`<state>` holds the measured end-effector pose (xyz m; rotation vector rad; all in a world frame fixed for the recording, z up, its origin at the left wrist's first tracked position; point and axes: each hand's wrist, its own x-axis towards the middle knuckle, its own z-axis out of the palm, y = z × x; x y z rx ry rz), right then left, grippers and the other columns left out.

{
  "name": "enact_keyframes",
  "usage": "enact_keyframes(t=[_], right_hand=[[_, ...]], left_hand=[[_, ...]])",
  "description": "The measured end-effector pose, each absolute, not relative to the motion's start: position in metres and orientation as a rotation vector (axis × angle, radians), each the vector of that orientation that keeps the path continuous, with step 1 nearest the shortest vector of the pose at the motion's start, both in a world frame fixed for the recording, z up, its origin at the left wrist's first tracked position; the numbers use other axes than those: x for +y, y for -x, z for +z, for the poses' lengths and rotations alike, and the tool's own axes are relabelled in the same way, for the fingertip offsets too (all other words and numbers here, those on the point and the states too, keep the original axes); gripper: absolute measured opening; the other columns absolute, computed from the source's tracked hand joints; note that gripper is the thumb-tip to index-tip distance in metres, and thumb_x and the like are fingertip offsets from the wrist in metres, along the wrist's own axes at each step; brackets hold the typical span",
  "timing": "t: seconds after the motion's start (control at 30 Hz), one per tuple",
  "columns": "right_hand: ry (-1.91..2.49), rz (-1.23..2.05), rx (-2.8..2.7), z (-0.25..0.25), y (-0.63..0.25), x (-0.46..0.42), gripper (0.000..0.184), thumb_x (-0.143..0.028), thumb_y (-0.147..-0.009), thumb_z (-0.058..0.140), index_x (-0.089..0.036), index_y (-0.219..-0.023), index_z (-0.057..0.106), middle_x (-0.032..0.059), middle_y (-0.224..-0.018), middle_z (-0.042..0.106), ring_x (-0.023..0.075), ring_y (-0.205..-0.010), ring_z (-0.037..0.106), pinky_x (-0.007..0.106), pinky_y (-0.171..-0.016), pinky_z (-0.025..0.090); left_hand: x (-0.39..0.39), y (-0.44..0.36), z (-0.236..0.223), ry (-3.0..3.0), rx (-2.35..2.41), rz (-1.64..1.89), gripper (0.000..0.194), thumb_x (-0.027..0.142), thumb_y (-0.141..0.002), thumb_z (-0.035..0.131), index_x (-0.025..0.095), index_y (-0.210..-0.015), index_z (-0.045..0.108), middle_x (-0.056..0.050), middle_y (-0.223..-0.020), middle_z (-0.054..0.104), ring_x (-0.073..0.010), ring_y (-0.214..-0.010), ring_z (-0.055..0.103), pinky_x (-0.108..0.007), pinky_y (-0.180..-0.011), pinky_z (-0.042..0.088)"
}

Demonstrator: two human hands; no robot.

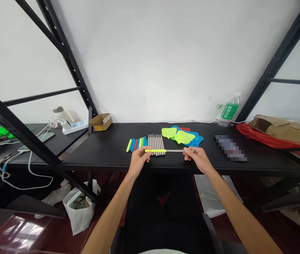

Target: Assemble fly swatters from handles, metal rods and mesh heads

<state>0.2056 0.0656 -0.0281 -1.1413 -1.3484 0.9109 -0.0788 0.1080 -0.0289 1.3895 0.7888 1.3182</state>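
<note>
In front of me, level above the table's front edge, is a fly swatter handle: a yellow-green grip (158, 151) on a thin metal rod (175, 151). The fingers of my left hand (140, 157) are closed on the end of the grip. My right hand (195, 155) pinches the far end of the rod. Just behind lies a row of metal rods (156, 141), side by side. Left of them are loose coloured grips (136, 144) in yellow-green, blue and red. Mesh fly swatter heads (184, 137) lie overlapping in a pile behind my right hand.
A small open cardboard box (100, 122) sits at the back left of the black table (91, 151). A plastic bottle (229, 110), a blurred-out flat object (230, 148) and a red bag with brown cardboard (279, 132) are on the right. Black shelf posts (72, 67) flank the table.
</note>
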Motion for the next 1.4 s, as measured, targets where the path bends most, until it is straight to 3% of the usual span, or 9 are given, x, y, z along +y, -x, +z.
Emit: enact_keyframes(t=[0.37,0.5,0.63,0.77,1.2,1.4], right_hand=[[1.15,0.913,-1.345,-0.0295,-0.2056,0.0665,0.047,-0.058,-0.085,0.067,-0.018,-0.061,0.067,0.0059,-0.06,0.065,0.0159,-0.058,0.055,0.031,-0.059,0.042],[1.122,0.935,-1.327,-0.0286,-0.2049,0.0664,0.038,-0.056,-0.084,0.069,-0.018,-0.083,0.073,0.0063,-0.07,0.069,0.0155,-0.058,0.054,0.03,-0.056,0.042],[1.116,0.953,-1.317,-0.0286,-0.2062,0.0665,0.041,-0.053,-0.08,0.073,-0.019,-0.104,0.073,0.0079,-0.081,0.074,0.0157,-0.06,0.055,0.029,-0.055,0.043],[1.093,0.966,-1.285,-0.0299,-0.208,0.0674,0.038,-0.048,-0.075,0.079,-0.02,-0.1,0.073,0.0087,-0.088,0.076,0.0154,-0.062,0.057,0.029,-0.056,0.043],[1.119,0.937,-1.285,-0.0329,-0.2089,0.0695,0.036,-0.051,-0.074,0.079,-0.019,-0.091,0.075,0.0093,-0.081,0.075,0.0161,-0.06,0.056,0.031,-0.055,0.044],[1.13,0.914,-1.319,-0.0321,-0.2073,0.0685,0.036,-0.052,-0.082,0.072,-0.019,-0.07,0.071,0.0069,-0.07,0.071,0.0159,-0.06,0.055,0.03,-0.058,0.043]], left_hand=[[0.1071,0.0784,-0.0275,-1.396,0.791,1.31,0.018,0.03,-0.078,0.074,0.016,-0.09,0.073,0.003,-0.059,0.055,-0.0095,-0.053,0.048,-0.022,-0.053,0.042],[0.1069,0.0777,-0.0272,-1.365,0.784,1.32,0.019,0.031,-0.078,0.074,0.016,-0.091,0.073,0.004,-0.055,0.053,-0.01,-0.053,0.048,-0.023,-0.054,0.042],[0.1082,0.0773,-0.029,-1.34,0.768,1.332,0.023,0.033,-0.078,0.075,0.016,-0.094,0.074,0.0,-0.065,0.062,-0.0094,-0.053,0.049,-0.023,-0.052,0.042],[0.1094,0.0772,-0.0311,-1.327,0.758,1.35,0.025,0.034,-0.078,0.075,0.016,-0.095,0.074,-0.004,-0.076,0.069,-0.0082,-0.053,0.049,-0.023,-0.051,0.042],[0.1089,0.0764,-0.0308,-1.32,0.757,1.352,0.026,0.034,-0.078,0.075,0.015,-0.095,0.074,-0.004,-0.074,0.069,-0.0086,-0.053,0.049,-0.023,-0.052,0.043],[0.1092,0.0778,-0.0311,-1.336,0.742,1.342,0.024,0.033,-0.078,0.075,0.016,-0.095,0.074,-0.003,-0.071,0.068,-0.0088,-0.054,0.05,-0.022,-0.052,0.042]])
